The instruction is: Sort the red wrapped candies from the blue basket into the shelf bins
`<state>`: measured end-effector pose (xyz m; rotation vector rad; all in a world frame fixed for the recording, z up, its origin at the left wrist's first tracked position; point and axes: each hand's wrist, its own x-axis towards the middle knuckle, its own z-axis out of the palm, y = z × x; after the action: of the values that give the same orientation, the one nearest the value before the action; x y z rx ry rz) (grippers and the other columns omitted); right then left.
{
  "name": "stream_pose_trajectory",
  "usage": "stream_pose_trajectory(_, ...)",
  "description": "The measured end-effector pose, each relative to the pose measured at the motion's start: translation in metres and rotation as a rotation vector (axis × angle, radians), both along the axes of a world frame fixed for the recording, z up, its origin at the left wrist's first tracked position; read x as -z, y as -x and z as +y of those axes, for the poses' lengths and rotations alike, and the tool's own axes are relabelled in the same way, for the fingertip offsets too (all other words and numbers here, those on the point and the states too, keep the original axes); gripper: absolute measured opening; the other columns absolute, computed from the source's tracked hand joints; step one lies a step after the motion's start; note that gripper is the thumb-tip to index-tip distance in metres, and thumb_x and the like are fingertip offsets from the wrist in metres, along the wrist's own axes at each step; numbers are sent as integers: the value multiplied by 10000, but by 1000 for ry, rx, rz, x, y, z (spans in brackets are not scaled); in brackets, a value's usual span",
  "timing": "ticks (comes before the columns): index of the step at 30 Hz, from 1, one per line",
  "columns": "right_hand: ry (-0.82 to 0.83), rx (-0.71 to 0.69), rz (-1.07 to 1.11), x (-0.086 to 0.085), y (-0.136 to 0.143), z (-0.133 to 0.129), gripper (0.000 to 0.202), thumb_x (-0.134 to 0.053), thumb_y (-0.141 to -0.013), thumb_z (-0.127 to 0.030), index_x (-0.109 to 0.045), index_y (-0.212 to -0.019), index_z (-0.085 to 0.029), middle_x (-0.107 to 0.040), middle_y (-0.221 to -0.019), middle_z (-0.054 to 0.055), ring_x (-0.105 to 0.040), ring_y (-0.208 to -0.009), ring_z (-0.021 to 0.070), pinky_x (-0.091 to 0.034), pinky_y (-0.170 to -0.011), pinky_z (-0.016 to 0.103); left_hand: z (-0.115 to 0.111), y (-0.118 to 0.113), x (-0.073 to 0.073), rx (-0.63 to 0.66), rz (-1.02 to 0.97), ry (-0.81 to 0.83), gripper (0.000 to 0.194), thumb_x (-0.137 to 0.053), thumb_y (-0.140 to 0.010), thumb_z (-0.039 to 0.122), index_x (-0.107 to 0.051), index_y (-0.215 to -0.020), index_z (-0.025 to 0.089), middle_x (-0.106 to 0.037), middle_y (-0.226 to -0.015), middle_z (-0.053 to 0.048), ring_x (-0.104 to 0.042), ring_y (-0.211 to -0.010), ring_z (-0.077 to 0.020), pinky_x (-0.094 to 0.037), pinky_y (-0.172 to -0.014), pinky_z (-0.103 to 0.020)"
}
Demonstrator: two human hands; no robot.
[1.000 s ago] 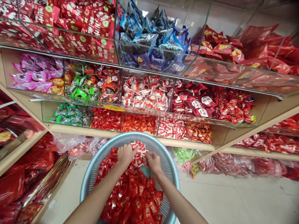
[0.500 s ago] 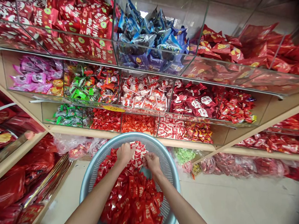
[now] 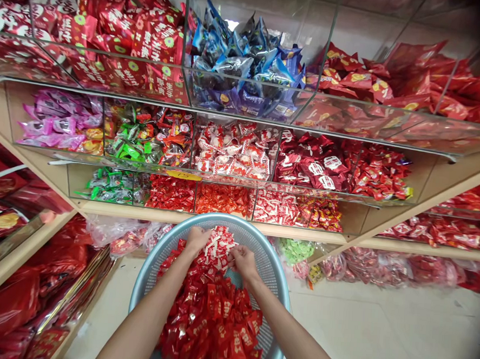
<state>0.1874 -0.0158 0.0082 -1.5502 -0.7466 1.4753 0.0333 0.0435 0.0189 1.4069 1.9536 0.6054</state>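
Note:
A blue-grey plastic basket (image 3: pixel 140 282) stands on the floor in front of me, filled with red-wrapped candies (image 3: pixel 215 324). Near its far rim is a heap of small red-and-white wrapped candies (image 3: pixel 219 246), between my two hands. My left hand (image 3: pixel 196 239) is closed at the left side of this heap, its fingertips hidden. On the heap's right side, my right hand (image 3: pixel 243 262) has its fingers pinched together. What either hand grips is too small or hidden to name.
Clear-fronted shelf bins (image 3: pixel 230 200) of wrapped sweets rise behind the basket. Plastic bags of sweets (image 3: pixel 357 262) lie under the lowest shelf. Red packages (image 3: pixel 8 301) fill a low shelf at left. Pale floor tiles (image 3: pixel 377 323) extend to the right.
My left hand has shifted slightly left and down, turning from a raised fist. More of the red-and-white candies show between the hands. My right hand has barely moved.

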Motion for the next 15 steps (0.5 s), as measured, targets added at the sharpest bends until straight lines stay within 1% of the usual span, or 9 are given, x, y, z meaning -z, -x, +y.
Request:
stream_pose_trajectory(4,0,-1,-1,1,0,0,116,-548,-719,-226,-466,-794,-193,-576,-472,-57,-494,-381,99,-336,-378,189,-4,8,-4,15,-19,-71,292,-500,-748,338,-483,-504,179,-479,-462,33,-444,-459,-95,-312,-478,-209)
stream_pose_trajectory(8,0,10,6,3,-3,-2,125,-550,-719,-222,-470,-811,-193,-578,-476,-54,-494,-384,102,-333,-379,194,-16,25,-17,64,8,-148,242,-497,-753,326,-503,-563,176,-510,-535,23,-451,-539,-104,-312,-538,-218)
stream_pose_trajectory(10,-1,17,-1,3,-5,-3,124,-558,-717,-223,-480,-808,-192,-577,-484,-53,-495,-386,101,-335,-381,195,-24,31,-23,116,12,-159,198,-486,-751,291,-528,-598,173,-532,-568,19,-456,-569,-108,-312,-559,-222)
stream_pose_trajectory(12,3,18,-4,3,-6,-4,126,-566,-717,-233,-485,-804,-193,-577,-490,-53,-498,-389,101,-336,-380,196,-33,32,-25,197,-2,-132,152,-489,-721,228,-544,-591,169,-544,-577,21,-464,-581,-106,-313,-567,-219)
stream_pose_trajectory(13,4,18,-3,2,-6,-4,128,-569,-717,-241,-484,-801,-194,-576,-491,-52,-498,-390,101,-335,-378,196,-37,30,-25,243,-14,-101,147,-494,-694,197,-538,-558,166,-531,-550,26,-457,-563,-103,-308,-558,-218)
stream_pose_trajectory(15,0,16,2,1,-7,-5,138,-578,-716,-258,-482,-794,-197,-573,-492,-51,-499,-392,101,-335,-376,195,-44,24,-20,329,-40,-25,191,-506,-642,158,-484,-453,165,-450,-451,42,-405,-491,-92,-284,-521,-219)
